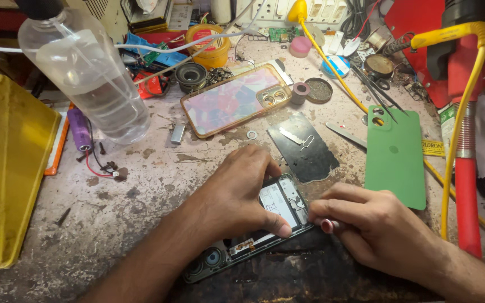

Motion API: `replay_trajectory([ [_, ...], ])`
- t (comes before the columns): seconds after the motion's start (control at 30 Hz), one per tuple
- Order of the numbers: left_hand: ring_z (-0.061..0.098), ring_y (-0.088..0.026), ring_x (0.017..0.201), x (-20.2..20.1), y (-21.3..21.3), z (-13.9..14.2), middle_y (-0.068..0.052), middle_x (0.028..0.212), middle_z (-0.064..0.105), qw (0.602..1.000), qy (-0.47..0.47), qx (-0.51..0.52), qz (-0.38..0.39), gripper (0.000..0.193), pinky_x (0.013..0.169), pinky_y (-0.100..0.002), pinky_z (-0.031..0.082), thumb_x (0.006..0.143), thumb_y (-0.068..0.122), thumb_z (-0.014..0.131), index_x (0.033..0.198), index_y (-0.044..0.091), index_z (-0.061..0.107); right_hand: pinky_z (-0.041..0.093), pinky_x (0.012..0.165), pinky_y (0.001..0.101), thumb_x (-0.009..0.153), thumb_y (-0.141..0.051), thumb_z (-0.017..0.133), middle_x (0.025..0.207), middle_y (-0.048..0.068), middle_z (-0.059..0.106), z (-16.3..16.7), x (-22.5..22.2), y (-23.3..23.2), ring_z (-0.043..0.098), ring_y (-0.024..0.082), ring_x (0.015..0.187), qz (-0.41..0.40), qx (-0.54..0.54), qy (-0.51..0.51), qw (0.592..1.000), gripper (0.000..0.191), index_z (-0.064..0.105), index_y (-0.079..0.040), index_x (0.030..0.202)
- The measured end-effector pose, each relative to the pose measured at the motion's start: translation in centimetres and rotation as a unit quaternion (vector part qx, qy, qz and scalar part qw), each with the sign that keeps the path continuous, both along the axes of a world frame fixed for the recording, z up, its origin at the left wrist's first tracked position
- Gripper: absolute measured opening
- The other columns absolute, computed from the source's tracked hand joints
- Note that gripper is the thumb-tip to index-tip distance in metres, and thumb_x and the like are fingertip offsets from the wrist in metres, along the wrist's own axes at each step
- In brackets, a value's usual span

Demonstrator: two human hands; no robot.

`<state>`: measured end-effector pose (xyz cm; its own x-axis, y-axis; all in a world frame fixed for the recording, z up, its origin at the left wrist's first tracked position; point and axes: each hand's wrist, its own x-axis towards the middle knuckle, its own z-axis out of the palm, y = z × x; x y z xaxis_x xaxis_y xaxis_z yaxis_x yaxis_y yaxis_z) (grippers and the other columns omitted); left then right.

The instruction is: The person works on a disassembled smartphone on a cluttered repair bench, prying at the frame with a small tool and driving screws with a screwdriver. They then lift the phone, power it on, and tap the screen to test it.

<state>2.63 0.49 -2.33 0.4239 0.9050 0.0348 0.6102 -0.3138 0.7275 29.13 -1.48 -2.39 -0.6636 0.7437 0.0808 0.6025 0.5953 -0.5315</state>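
An opened phone (279,205) lies face down near the front edge of the worn bench, its insides showing. My left hand (237,193) rests over the phone's middle and presses it down, thumb on the lower edge. My right hand (366,221) is beside the phone's right end, fingers pinched on a small tool with a red-and-white tip (328,225) that touches the phone's edge. A green back cover (395,157) lies just right of the phone. A dark thin plate (304,147) with small metal parts lies behind the phone.
A patterned phone case (228,101) lies at the centre back. A clear bottle (85,73) leans at the left, above a yellow bin (7,168). A red tool with a yellow cable (466,168) stands at the right. Tweezers, a small speaker, tins and cables crowd the back.
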Motion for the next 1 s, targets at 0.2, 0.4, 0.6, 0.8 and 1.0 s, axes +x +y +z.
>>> replay_trajectory([
  [0.2, 0.057, -0.031, 0.113, 0.0, -0.1, 0.0, -0.013, 0.112, 0.061, 1.0, -0.001, 0.022, -0.018, 0.082, 0.095, -0.041, 0.048, 0.045, 0.04, 0.1, 0.108, 0.005, 0.061, 0.058, 0.057, 0.0261, 0.087, -0.01, 0.079, 0.092, -0.001, 0.078, 0.6, 0.3, 0.8, 0.07, 0.015, 0.068, -0.093, 0.045, 0.069, 0.992, 0.011, 0.083, -0.011, 0.097],
  [0.4, 0.053, -0.032, 0.12, 0.1, -0.2, -0.2, -0.013, 0.117, 0.06, 0.999, 0.006, 0.037, -0.014, 0.087, 0.1, -0.043, 0.044, 0.045, 0.041, 0.1, 0.114, 0.007, 0.061, 0.061, 0.063, 0.031, 0.078, -0.008, 0.074, 0.086, 0.005, 0.079, 1.5, -1.5, 0.1, 0.077, 0.02, 0.073, -0.011, 0.094, 0.014, 0.995, 0.014, 0.078, -0.007, 0.091],
  [0.6, 0.05, -0.031, 0.124, 0.3, -0.3, 0.3, -0.012, 0.121, 0.059, 0.998, 0.038, 0.036, -0.026, 0.088, 0.105, -0.042, 0.042, 0.047, 0.041, 0.099, 0.119, 0.009, 0.061, 0.058, 0.065, 0.0402, 0.073, -0.012, 0.072, 0.088, 0.002, 0.072, 2.6, -3.1, -0.4, 0.073, 0.027, 0.077, 0.0, 0.158, -0.172, 0.972, 0.015, 0.069, -0.013, 0.088],
  [0.8, 0.049, -0.028, 0.125, 0.3, -0.5, 0.6, -0.008, 0.123, 0.058, 0.998, 0.066, 0.002, -0.021, 0.093, 0.106, -0.041, 0.041, 0.048, 0.042, 0.098, 0.127, 0.012, 0.06, 0.057, 0.063, 0.0433, 0.082, -0.02, 0.071, 0.08, 0.002, 0.069, 3.0, -4.0, 0.1, 0.071, 0.028, 0.075, -0.023, 0.129, -0.293, 0.947, 0.007, 0.066, -0.016, 0.082],
  [1.0, 0.049, -0.03, 0.124, 0.2, -0.1, 0.3, -0.01, 0.123, 0.058, 0.997, 0.063, 0.014, -0.038, 0.089, 0.105, -0.042, 0.042, 0.049, 0.043, 0.098, 0.121, 0.008, 0.059, 0.055, 0.06, 0.0438, 0.084, -0.022, 0.071, 0.08, 0.004, 0.068, 2.6, -4.3, 0.2, 0.071, 0.029, 0.072, -0.008, 0.155, -0.216, 0.964, 0.009, 0.067, -0.015, 0.087],
])
